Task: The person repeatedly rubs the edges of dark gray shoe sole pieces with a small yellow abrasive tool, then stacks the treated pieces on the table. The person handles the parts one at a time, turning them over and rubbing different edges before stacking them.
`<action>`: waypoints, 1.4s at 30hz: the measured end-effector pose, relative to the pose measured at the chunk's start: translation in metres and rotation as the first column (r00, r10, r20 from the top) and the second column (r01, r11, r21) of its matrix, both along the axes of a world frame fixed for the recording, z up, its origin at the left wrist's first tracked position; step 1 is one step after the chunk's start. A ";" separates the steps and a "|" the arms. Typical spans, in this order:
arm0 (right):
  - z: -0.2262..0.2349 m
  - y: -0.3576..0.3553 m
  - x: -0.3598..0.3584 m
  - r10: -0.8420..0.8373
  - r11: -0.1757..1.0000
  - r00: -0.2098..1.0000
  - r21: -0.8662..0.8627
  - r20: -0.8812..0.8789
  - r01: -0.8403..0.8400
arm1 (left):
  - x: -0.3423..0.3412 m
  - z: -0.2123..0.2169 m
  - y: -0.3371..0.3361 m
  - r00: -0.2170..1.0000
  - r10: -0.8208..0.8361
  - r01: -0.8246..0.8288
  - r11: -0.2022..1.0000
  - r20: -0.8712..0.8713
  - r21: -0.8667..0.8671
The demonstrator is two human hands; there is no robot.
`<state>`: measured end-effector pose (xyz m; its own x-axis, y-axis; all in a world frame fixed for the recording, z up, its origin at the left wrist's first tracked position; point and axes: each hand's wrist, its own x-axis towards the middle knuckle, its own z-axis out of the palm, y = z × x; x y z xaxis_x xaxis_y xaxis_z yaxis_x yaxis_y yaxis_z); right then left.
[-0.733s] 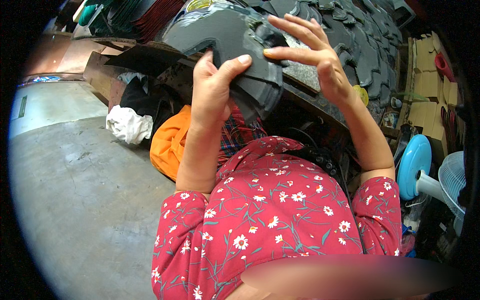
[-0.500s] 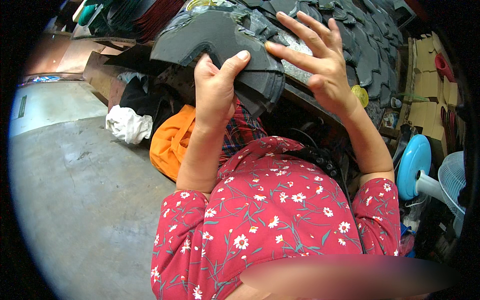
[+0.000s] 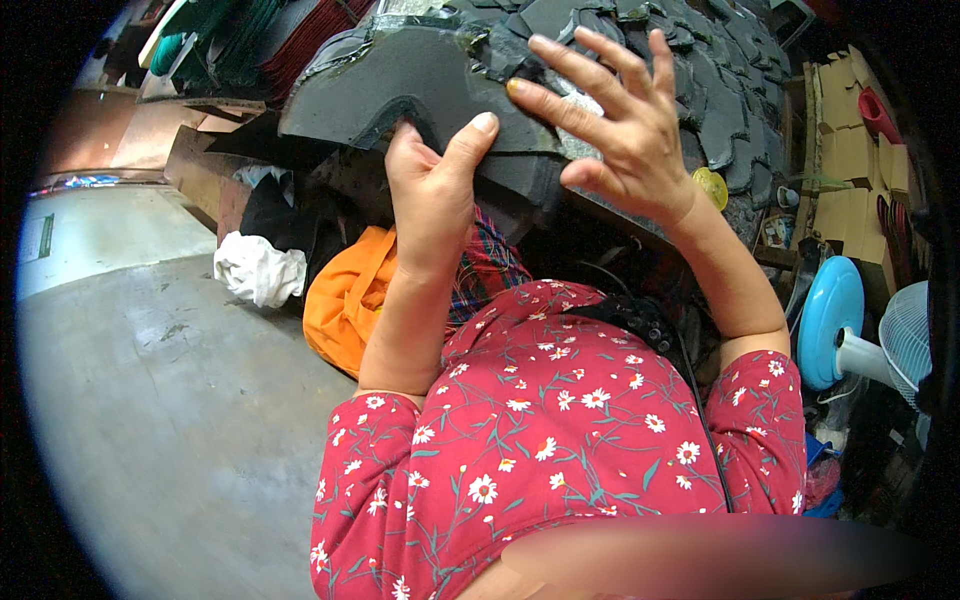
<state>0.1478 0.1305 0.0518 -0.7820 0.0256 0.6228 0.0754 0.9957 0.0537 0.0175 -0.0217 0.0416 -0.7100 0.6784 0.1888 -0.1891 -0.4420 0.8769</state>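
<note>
My left hand [image 3: 432, 195] grips a stack of dark grey, curved sheet pieces [image 3: 420, 75] by the notched near edge, thumb on top and fingers underneath. The edges of more layers show below the top piece. Over the stack's right end, my right hand [image 3: 625, 130] is open with fingers spread. Its index fingertip has a yellowish smear and is at or just above the surface; contact I cannot tell. Many similar dark pieces [image 3: 720, 110] lie overlapping on the work surface beyond, some with shiny, wet-looking edges.
A yellow round plastic thing [image 3: 710, 188] is at the work surface's right edge. To the right stand a blue and white fan [image 3: 835, 320] and stacked cardboard [image 3: 845, 150]. An orange bag [image 3: 350, 300] and white cloth [image 3: 260, 270] lie left of my lap. Bundled green strands [image 3: 235, 45] are far left.
The stack in my left hand has shifted slightly left and changed its tilt. My right hand has moved a little left, fingers still spread.
</note>
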 end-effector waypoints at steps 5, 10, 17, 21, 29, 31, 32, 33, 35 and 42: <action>-0.008 -0.006 0.019 0.169 0.981 0.983 -0.087 -0.068 -0.175 | -0.005 -0.003 0.000 1.000 0.016 -0.016 0.996 -0.003 -0.092; 0.016 0.000 0.029 0.138 0.978 0.988 -0.150 -0.073 -0.148 | 0.001 -0.012 -0.001 0.957 -0.134 0.053 0.953 -0.256 -0.298; 0.009 -0.017 0.019 0.074 0.975 0.997 -0.210 -0.032 -0.079 | 0.006 -0.022 0.002 0.974 -0.191 0.139 0.928 -0.121 -0.345; 0.008 -0.017 0.023 0.073 0.946 0.995 -0.312 -0.070 -0.091 | 0.007 -0.029 0.003 0.928 -0.225 0.142 0.951 -0.298 -0.276; 0.024 -0.010 0.032 0.051 0.824 0.982 -0.547 -0.183 -0.145 | 0.011 -0.031 0.004 0.983 -0.175 0.154 0.948 -0.053 -0.279; 0.034 0.004 0.044 0.036 0.764 0.974 -0.623 -0.222 -0.170 | 0.011 -0.031 0.001 0.989 -0.130 0.144 0.962 0.073 -0.231; 0.038 0.011 0.047 -0.011 0.697 0.963 -0.693 -0.268 -0.185 | 0.007 -0.030 0.000 0.991 -0.109 0.126 0.961 0.082 -0.247; 0.041 0.019 0.052 -0.059 0.631 0.961 -0.756 -0.271 -0.174 | 0.002 -0.030 -0.003 0.991 -0.115 0.128 0.964 0.068 -0.232; 0.046 0.040 0.065 -0.112 0.507 0.957 -0.844 -0.269 -0.177 | -0.006 -0.030 -0.010 0.993 -0.097 0.111 0.965 0.070 -0.238; 0.034 0.193 0.075 -0.395 0.651 0.887 -0.754 -0.239 0.087 | -0.022 -0.032 -0.023 0.999 -0.012 0.020 0.983 0.049 -0.181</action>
